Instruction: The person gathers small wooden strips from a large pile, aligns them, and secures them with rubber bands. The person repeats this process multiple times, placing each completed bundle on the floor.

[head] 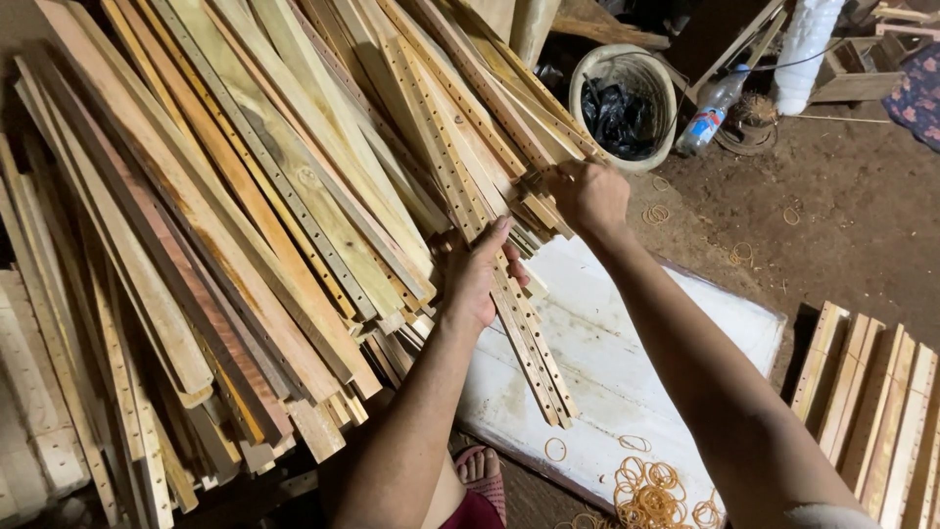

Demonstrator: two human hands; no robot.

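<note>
A big leaning heap of long wooden slats (pixel 245 196), many drilled with rows of small holes, fills the left and middle. My left hand (pixel 480 269) wraps around the lower part of a few thin drilled slats (pixel 534 353) whose ends rest on a white board (pixel 627 362). My right hand (pixel 587 196) is closed on the ends of a small bunch of slats (pixel 539 211) at the heap's right edge, above the left hand.
A pile of rubber bands (pixel 651 495) lies on the white board's near end, with more scattered on the dirt floor (pixel 842 216). A white bucket holding a black bag (pixel 624 106) and a plastic bottle (pixel 710 113) stand behind. Stacked slats (pixel 871 411) lie at right. My foot (pixel 482 468) shows below.
</note>
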